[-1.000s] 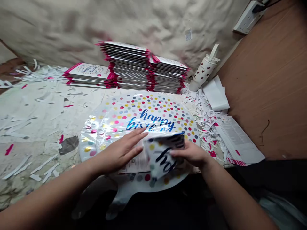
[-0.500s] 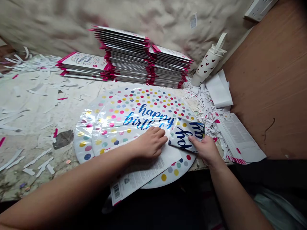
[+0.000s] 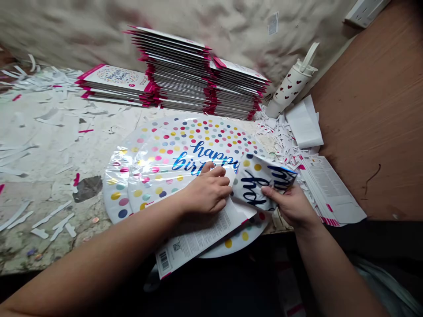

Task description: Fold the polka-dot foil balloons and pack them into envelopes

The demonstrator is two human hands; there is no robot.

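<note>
A person's left hand (image 3: 206,191), fingers pressed together, bears down flat on a printed card insert (image 3: 194,237) that lies across a round foil "happy birthday" balloon (image 3: 198,158) dotted in confetti colours. The right hand (image 3: 291,204) pinches a curled foil flap (image 3: 261,185) between thumb and fingers, its dark script reading upside down. That flap now stands higher and further right than half a second ago, showing more of its white, dotted face. Whether it is a separate balloon or part of the one below cannot be told; the left hand hides where it meets the card. A second foil balloon (image 3: 115,193) shows beneath, its edge jutting out to the left, and the card's barcode end overhangs the edge of the paint-stained work table (image 3: 42,163). Paper shreds (image 3: 277,136) litter the table on both sides. Beyond stand stacks of packaged balloons (image 3: 175,70) with pink edges, a heart-print tumbler (image 3: 291,86) and folded white paper (image 3: 304,123). A wooden board (image 3: 370,110) closes off the right, and a power socket (image 3: 365,11) is cut off at the top edge.
</note>
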